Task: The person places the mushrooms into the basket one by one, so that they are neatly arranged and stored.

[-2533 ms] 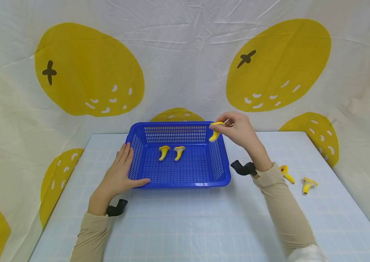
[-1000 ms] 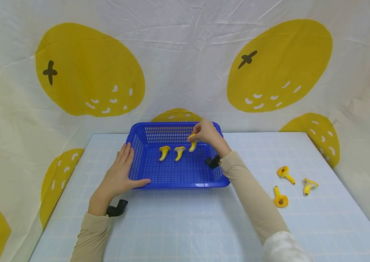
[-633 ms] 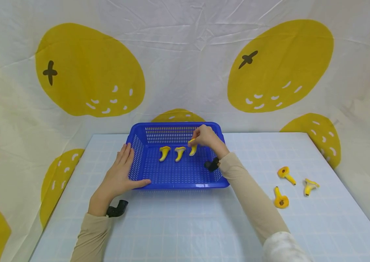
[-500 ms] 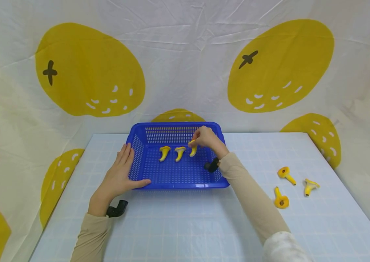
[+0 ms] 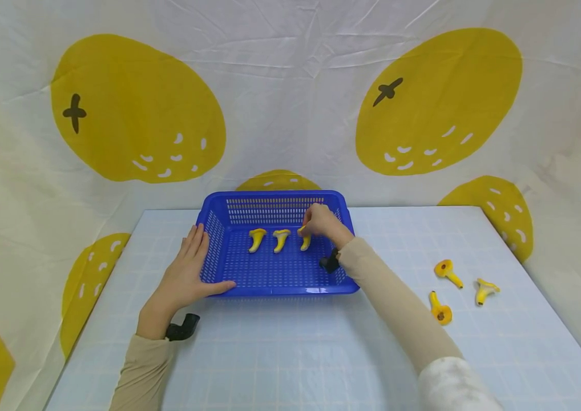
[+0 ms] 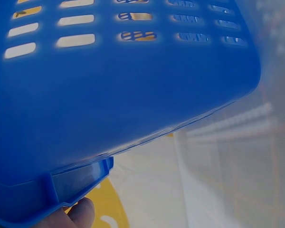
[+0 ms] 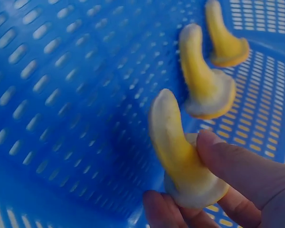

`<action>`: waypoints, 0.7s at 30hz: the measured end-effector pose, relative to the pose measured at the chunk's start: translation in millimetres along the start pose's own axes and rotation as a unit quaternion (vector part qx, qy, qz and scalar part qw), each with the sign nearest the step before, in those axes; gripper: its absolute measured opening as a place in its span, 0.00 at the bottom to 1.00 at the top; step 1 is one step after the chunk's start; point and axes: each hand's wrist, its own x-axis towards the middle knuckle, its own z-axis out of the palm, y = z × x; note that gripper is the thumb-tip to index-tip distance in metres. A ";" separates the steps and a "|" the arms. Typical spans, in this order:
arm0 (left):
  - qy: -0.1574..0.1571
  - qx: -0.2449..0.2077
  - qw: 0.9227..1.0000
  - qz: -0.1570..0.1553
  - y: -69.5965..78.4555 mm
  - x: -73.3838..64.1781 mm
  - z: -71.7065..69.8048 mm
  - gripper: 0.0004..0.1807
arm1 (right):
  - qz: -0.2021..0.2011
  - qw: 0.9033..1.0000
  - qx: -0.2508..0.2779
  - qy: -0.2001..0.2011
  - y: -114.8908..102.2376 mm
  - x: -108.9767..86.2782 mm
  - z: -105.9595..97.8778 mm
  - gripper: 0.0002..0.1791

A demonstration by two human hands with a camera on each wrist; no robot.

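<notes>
A blue slotted plastic basket point(image 5: 290, 290) stands on the table. My left hand point(image 5: 182, 271) rests along its left side, fingers straight on the rim and thumb at the front left corner. My right hand point(image 5: 323, 221) is inside the basket at the right, pinching a yellow toy mushroom point(image 7: 173, 142) between thumb and fingers near its pale cap. Two more yellow mushrooms lie on the basket floor to its left, the middle mushroom point(image 5: 281, 241) and the leftmost mushroom point(image 5: 257, 240). In the left wrist view the basket's outer wall point(image 6: 123, 95) fills most of the picture.
On the table point(image 5: 280, 354) right of the basket lie three more yellow mushrooms: one mushroom point(image 5: 448, 273) at the back, another mushroom point(image 5: 440, 308) nearer the right sleeve, and a paler mushroom point(image 5: 486, 291) farther right. A white curtain point(image 5: 290, 114) with yellow fruit prints hangs behind.
My right hand has carried the mushroom from above the basket's right rim leftward and down to the floor beside the other two. My left hand has stayed on the rim.
</notes>
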 end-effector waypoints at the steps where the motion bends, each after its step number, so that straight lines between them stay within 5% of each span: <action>1: 0.001 0.000 1.000 0.000 -0.2 0.0 0.0 0.74 | 0.001 1.000 -0.005 0.000 -0.1 0.5 1.1 0.10; 21: 0.001 0.001 1.000 0.000 -1.6 0.4 0.9 0.74 | 0.018 0.999 -0.050 -0.010 -0.9 -0.2 7.8 0.06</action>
